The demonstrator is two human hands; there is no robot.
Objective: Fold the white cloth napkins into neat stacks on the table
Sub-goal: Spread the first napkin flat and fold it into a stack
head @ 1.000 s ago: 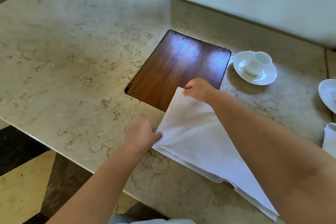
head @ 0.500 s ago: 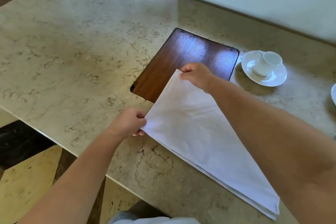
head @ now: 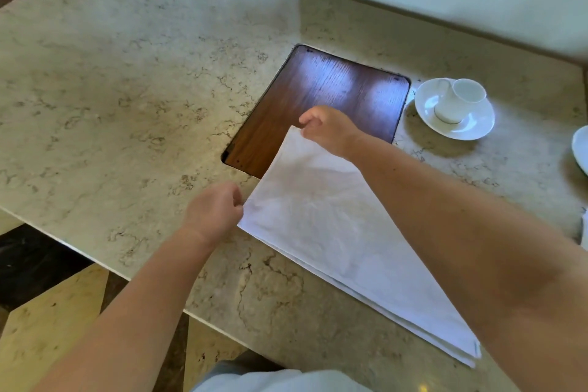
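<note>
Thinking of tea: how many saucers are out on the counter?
2. One saucer holds the cup beside the wood panel; another saucer is cut off at the right edge.

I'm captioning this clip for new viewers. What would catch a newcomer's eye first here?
First, the white napkin, folded into a long triangle on the marble table, with the left hand and right hand each pinching a corner. Behind it, a dark wooden panel is set into the stone, and a white cup lies tipped on its saucer to the right.

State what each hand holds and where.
Both pinch the white napkin: left hand at its near-left corner, right hand at its far corner.
</note>
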